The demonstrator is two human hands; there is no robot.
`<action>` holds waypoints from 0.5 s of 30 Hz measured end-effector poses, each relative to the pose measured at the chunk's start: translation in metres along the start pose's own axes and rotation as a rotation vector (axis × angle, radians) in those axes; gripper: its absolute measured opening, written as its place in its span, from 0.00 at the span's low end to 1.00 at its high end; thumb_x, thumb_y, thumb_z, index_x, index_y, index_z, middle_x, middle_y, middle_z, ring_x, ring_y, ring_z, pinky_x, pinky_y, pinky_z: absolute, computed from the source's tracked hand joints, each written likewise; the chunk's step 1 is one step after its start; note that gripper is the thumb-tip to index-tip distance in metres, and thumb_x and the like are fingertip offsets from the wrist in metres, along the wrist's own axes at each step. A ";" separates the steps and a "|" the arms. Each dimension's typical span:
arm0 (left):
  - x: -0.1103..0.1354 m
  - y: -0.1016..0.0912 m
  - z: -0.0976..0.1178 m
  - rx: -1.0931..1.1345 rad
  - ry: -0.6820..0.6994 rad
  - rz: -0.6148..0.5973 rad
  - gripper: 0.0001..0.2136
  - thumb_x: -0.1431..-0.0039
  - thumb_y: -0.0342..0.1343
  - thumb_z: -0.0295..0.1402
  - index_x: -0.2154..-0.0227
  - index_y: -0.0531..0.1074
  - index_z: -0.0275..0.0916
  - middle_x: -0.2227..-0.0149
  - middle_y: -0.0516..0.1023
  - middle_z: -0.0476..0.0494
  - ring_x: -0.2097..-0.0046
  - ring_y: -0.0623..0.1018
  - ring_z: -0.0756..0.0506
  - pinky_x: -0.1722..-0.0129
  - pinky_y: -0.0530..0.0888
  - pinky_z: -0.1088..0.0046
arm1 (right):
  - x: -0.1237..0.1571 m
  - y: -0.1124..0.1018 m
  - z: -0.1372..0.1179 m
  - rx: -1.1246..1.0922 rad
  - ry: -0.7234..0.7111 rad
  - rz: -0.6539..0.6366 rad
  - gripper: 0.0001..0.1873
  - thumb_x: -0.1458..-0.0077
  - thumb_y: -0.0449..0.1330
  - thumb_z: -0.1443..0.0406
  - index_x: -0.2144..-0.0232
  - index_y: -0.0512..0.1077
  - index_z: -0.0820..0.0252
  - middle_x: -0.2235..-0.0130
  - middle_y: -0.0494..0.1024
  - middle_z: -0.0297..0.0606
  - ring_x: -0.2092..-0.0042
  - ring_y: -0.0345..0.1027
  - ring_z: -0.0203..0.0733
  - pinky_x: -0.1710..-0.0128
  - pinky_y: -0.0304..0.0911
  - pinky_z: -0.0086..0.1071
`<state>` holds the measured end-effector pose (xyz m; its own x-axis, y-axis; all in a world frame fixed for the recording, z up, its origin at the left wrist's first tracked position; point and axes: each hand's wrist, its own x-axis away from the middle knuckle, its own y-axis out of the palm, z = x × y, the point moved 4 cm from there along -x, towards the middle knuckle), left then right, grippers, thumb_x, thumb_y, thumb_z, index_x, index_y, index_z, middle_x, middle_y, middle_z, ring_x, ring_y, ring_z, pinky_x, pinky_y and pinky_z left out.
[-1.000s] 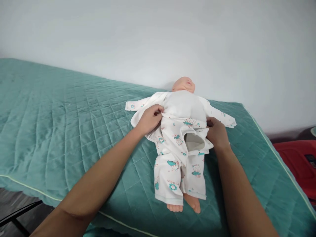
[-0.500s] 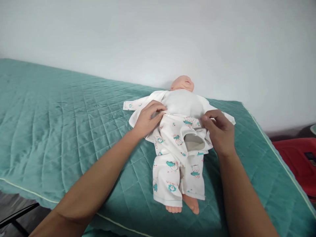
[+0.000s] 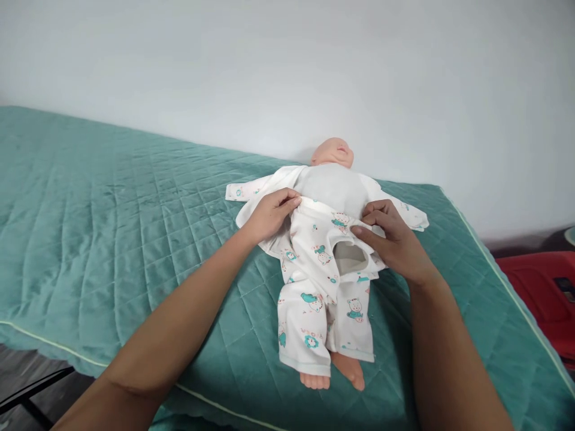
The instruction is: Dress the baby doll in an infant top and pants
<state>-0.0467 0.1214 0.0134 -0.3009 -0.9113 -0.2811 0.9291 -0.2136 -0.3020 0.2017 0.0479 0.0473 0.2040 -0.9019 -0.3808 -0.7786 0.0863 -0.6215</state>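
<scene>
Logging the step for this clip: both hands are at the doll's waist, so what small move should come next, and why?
Probably ease the trouser waistband a little higher and level it. The left hand and right hand each pinch it at the baby doll's sides, its feet already show below the cuffs, and the printed top lies open beneath it.

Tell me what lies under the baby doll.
Under the doll, an open printed shirt is spread on the teal quilt. The doll's body covers its back panel; the left hand and right hand, pinching the pants, hide more.
</scene>
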 end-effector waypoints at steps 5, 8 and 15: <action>-0.007 0.003 -0.005 -0.008 0.001 0.040 0.09 0.34 0.51 0.38 0.65 0.71 0.40 0.66 0.74 0.49 0.62 0.72 0.47 0.59 0.68 0.71 | -0.013 0.004 0.005 0.100 0.103 0.161 0.15 0.39 0.60 0.52 0.72 0.67 0.53 0.69 0.68 0.33 0.66 0.61 0.41 0.61 0.60 0.36; -0.013 0.005 -0.009 0.025 -0.006 0.085 0.08 0.33 0.50 0.36 0.66 0.69 0.40 0.67 0.72 0.49 0.62 0.70 0.47 0.60 0.67 0.72 | -0.024 0.007 0.012 0.179 0.216 0.279 0.16 0.39 0.60 0.52 0.73 0.65 0.53 0.76 0.62 0.30 0.70 0.55 0.39 0.65 0.56 0.35; -0.015 0.008 -0.015 0.152 -0.128 0.074 0.09 0.33 0.50 0.36 0.69 0.66 0.40 0.71 0.66 0.50 0.69 0.65 0.49 0.68 0.63 0.73 | -0.026 0.013 0.025 -0.076 0.321 0.357 0.14 0.44 0.64 0.53 0.72 0.69 0.54 0.75 0.65 0.29 0.71 0.56 0.37 0.67 0.56 0.34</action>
<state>-0.0382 0.1387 0.0011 -0.2096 -0.9618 -0.1762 0.9724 -0.1861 -0.1410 0.2013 0.0835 0.0323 -0.2679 -0.9077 -0.3229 -0.8105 0.3935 -0.4339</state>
